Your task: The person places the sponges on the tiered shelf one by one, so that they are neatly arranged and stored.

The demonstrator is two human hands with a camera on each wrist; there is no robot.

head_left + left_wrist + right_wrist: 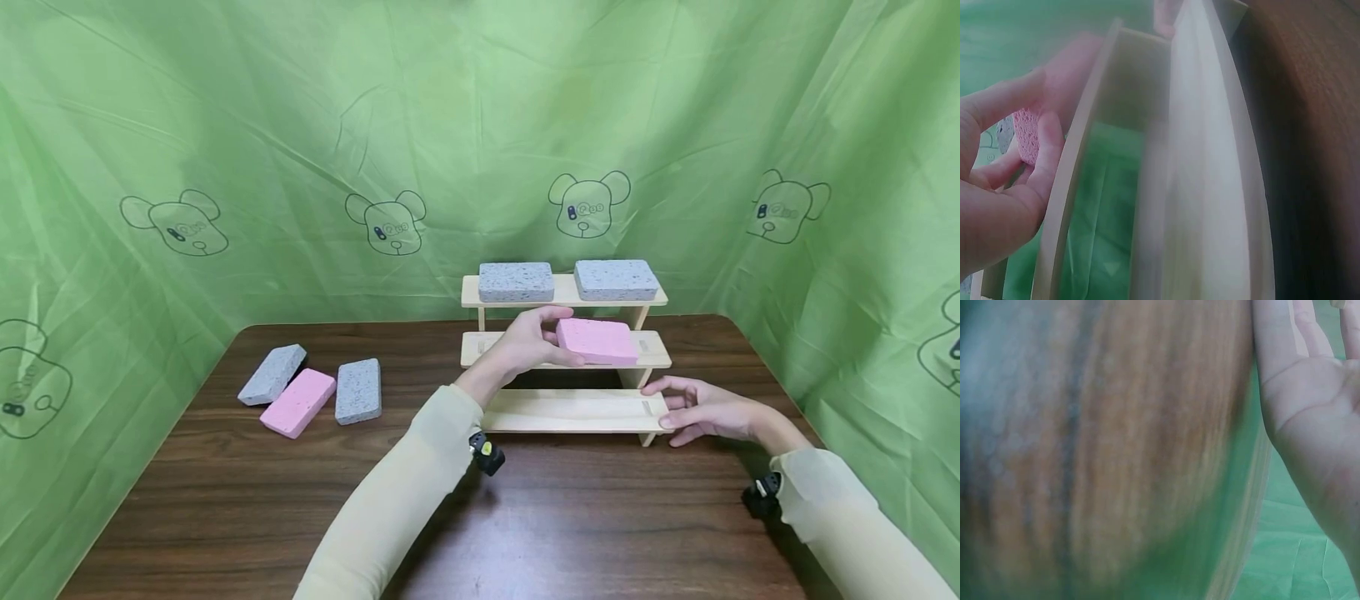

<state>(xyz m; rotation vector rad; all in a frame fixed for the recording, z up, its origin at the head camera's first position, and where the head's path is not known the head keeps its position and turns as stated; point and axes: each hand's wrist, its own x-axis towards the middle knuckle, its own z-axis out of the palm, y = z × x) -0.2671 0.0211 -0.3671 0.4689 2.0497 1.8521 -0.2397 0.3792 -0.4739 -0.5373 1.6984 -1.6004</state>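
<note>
My left hand [528, 340] grips a pink sponge [597, 342] by its left end, at the middle step of a three-step wooden display stand [570, 410]. In the left wrist view, fingers and thumb pinch the porous pink sponge [1030, 134] beside a shelf edge; whether it touches the board cannot be told. At the stand's lower right end, my right hand [708, 408] holds the bottom step's corner between thumb and fingers. Two grey sponges, one left [516, 282] and one right [617, 280], lie on the top step.
On the dark wooden table [570, 517], left of the stand, lie a pink sponge [298, 403] and two grey sponges, one behind it [272, 375] and one to its right [358, 392]. A green curtain [480, 150] with bear outlines hangs around the back and sides.
</note>
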